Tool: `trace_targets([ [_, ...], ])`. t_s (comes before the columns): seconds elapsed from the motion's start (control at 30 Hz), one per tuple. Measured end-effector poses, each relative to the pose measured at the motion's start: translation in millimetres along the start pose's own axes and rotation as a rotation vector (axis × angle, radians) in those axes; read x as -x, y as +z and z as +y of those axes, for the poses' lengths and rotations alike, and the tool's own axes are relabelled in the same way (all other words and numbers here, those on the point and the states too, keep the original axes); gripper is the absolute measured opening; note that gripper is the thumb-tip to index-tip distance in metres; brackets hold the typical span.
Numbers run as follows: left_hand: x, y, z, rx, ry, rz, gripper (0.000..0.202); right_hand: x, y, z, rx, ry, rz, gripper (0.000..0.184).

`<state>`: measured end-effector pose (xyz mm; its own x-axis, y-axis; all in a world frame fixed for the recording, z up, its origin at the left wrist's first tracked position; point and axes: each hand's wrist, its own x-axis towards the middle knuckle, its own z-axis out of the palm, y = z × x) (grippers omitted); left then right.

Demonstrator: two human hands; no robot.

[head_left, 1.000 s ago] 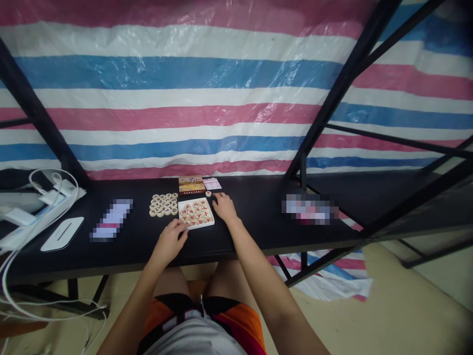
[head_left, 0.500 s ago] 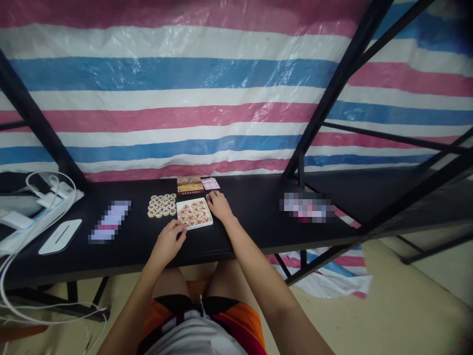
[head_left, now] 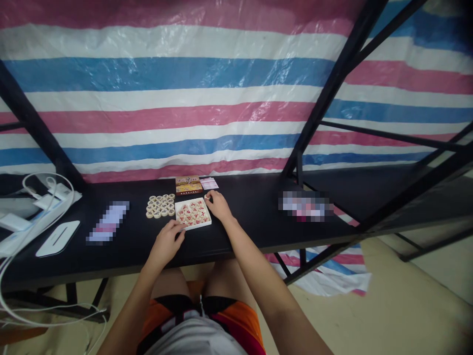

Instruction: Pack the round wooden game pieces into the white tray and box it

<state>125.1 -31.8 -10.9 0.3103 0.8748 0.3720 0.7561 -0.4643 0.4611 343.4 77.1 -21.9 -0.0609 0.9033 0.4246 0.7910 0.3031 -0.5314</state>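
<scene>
A shallow white box (head_left: 201, 227) sits on the black table, filled with rows of round xiangqi pieces (head_left: 193, 210) with red characters. My left hand (head_left: 168, 241) lies at its near left corner; the fingertips touch the rim, while the thumb stays apart from them. Just past the box's right side, my right hand (head_left: 219, 204) pinches a xiangqi piece (head_left: 207, 197) between thumb and fingers. The character on that piece cannot be made out. Left of the box, several xiangqi pieces (head_left: 160, 205) with dark characters form a compact block of rows.
Behind the box lie a brown printed carton (head_left: 188, 186) and a paper slip (head_left: 209, 183). A blurred-out item (head_left: 109, 222), a white flat plate (head_left: 58, 238) and white cables (head_left: 61, 197) are to the left. Another blurred-out item (head_left: 306, 206) is on the right. Black frame posts (head_left: 314, 118) rise from the table.
The whole view has shifted slightly. My right hand has tilted a little, and the piece in its fingers shows more clearly. My left hand stays at the box corner.
</scene>
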Motion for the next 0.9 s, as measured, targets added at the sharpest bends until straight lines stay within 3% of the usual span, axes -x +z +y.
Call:
trace_targets([
  [0.27, 0.3, 0.0, 0.1, -0.009, 0.015, 0.009, 0.028, -0.7, 0.9, -1.8, -0.203, -0.035, 0.039, 0.010],
  [0.7, 1.0, 1.3, -0.9, -0.013, 0.023, 0.023, 0.027, 1.3, 1.4, -7.3, -0.269, -0.058, -0.017, 0.013],
  [0.9, 0.8, -0.2, -0.1, -0.007, 0.021, 0.020, 0.027, 6.9, -7.7, -19.7, -0.260, -0.189, 0.069, 0.017],
])
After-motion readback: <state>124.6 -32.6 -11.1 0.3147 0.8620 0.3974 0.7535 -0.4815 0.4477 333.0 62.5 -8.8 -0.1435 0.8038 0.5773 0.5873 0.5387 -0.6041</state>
